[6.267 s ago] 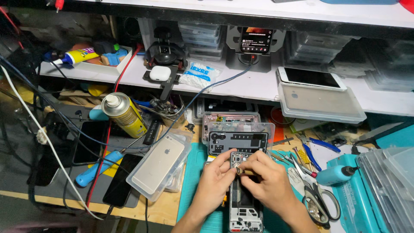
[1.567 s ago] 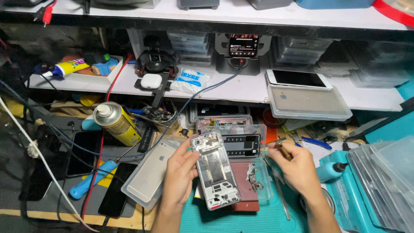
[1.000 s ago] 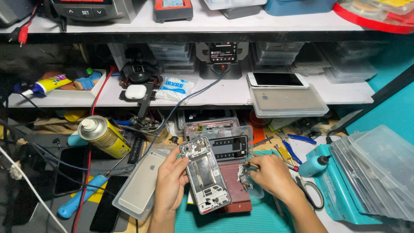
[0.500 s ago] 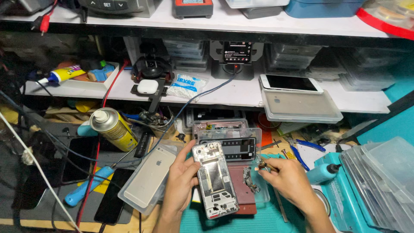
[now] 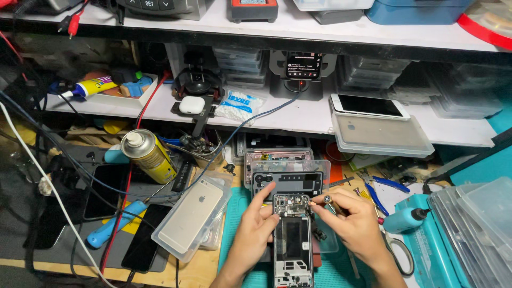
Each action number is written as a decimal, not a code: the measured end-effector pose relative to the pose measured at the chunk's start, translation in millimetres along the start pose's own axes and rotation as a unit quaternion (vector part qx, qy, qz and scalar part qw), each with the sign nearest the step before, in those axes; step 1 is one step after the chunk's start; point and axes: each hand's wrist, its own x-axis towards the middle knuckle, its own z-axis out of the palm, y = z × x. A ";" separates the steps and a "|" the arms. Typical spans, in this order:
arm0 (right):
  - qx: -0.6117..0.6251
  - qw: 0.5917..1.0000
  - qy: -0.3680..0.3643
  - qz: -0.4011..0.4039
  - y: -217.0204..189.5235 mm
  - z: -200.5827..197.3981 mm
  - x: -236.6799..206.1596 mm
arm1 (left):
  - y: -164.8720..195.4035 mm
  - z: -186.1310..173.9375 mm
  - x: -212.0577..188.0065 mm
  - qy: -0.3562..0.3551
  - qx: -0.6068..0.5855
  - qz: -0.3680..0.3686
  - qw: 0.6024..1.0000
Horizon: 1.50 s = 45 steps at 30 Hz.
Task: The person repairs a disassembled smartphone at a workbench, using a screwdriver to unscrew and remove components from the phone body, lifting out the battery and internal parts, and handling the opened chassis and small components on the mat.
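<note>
Opened phone (image 5: 293,240), back removed and internals exposed, steadied by left hand (image 5: 255,230) fingertips; right hand (image 5: 349,224) pinches screwdriver (image 5: 328,202) at its far-right corner, disassembly unfinished.

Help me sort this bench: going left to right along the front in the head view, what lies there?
Blue-handled tool → phone in clear case → left hand → opened phone → right hand → blue bottle → clear trays.

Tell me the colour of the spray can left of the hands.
The spray can is yellow with a silver top, seen in the head view.
</note>
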 end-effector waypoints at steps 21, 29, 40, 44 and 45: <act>-0.105 0.990 -0.019 -0.089 -8.6 16.6 5.3 | -5.6 11.8 -3.0 -0.053 -0.068 0.015 0.996; -0.118 0.989 -0.002 -0.090 -18.6 23.7 8.3 | -11.5 11.5 -0.1 -0.042 -0.065 0.012 0.997; -0.134 0.979 -0.009 -0.156 -14.3 21.2 2.5 | -9.8 14.1 -1.1 -0.048 -0.055 0.011 0.997; -0.154 0.972 -0.025 -0.174 -14.6 19.0 2.6 | -8.6 14.8 -1.3 -0.053 -0.062 0.024 0.996; -0.154 0.972 -0.029 -0.175 -14.1 18.6 3.0 | -8.5 14.8 -1.1 -0.055 -0.067 0.028 0.996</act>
